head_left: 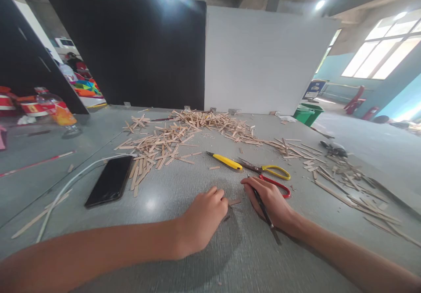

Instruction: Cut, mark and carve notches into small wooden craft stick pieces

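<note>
My left hand [204, 217] is closed above the grey table, its fingertips near a short wooden piece [234, 202]. What its curled fingers hold, if anything, is hidden. My right hand [270, 201] is closed around a slim dark pen-like tool [263, 207], whose back end slants down toward me. Just beyond that hand lie scissors [275, 172] with one yellow and one red handle. A yellow cutter [226, 161] rests to the left of the scissors. Behind them spreads a big heap of thin wooden sticks [164, 141].
On the left lie a black phone [110, 181], a white cable [61, 193] and a plastic bottle [59, 111]. More sticks [338, 192] are scattered at right. Black [138, 51] and white [259, 60] panels stand behind the table. Green bins [308, 113] are beyond its right side.
</note>
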Demonstrator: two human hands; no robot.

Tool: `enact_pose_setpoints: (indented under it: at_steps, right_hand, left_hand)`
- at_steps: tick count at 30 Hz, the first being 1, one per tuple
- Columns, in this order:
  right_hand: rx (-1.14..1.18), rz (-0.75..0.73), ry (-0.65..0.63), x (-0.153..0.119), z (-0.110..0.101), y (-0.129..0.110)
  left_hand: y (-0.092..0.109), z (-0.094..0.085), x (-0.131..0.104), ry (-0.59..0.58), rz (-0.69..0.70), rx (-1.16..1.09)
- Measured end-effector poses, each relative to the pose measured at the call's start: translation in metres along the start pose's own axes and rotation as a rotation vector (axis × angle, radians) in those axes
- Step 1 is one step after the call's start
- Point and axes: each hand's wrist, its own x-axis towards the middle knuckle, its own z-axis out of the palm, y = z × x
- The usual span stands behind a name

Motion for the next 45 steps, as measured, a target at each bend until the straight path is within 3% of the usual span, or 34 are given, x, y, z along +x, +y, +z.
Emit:
enact_pose_setpoints:
  at_steps: [9, 16, 20, 25, 28, 30, 32, 35, 37, 39, 41, 43, 45]
  right_hand:
    - [0.012, 0.004, 0.003, 0.003, -0.003, -0.004]
    - [0.004, 0.014, 0.011, 0.003, -0.004, -0.006]
    - [-0.016, 0.032, 0.02, 0.002, -0.002, -0.004]
    - [-0.069, 0.046, -0.014, 0.003, -0.001, 0.002]
    - [-0.125, 0.046, -0.039, 0.01, -0.003, -0.005]
    - [-0.1, 0.062, -0.053, 0.019, -0.004, -0.023]
    - [0.201, 0.169, -0.147, 0.029, -0.003, -0.052]
    - [1.112, 0.467, -0.455, 0.045, 0.008, -0.106]
    - [1.479, 0.457, -0.458, 0.052, 0.021, -0.139]
    - [1.699, 0.429, -0.375, 0.057, 0.036, -0.159]
    - [1.768, 0.486, -0.262, 0.063, 0.044, -0.165]
    - [1.767, 0.537, -0.163, 0.074, 0.044, -0.156]
    - [1.747, 0.556, 0.016, 0.09, 0.034, -0.139]
  left_hand:
    - [0.008, -0.019, 0.004, -0.185, -0.022, 0.106]
    - [0.004, -0.025, 0.005, -0.211, -0.021, -0.08]
    - [-0.014, -0.027, 0.01, -0.145, -0.126, -0.343]
    - [-0.055, -0.046, 0.036, -0.047, -0.224, -0.861]
    - [-0.069, -0.059, 0.059, 0.084, -0.315, -1.115]
    - [-0.069, -0.064, 0.075, 0.206, -0.377, -1.229]
    - [-0.063, -0.068, 0.093, 0.311, -0.409, -1.309]
    - [-0.048, -0.07, 0.124, 0.419, -0.407, -1.377]
    - [-0.039, -0.068, 0.142, 0.455, -0.388, -1.389]
    - [-0.034, -0.061, 0.156, 0.449, -0.368, -1.38]
    - [-0.036, -0.053, 0.163, 0.427, -0.373, -1.357]
    - [-0.045, -0.044, 0.163, 0.406, -0.407, -1.332]
    - [-0.059, -0.04, 0.16, 0.4, -0.454, -1.31]
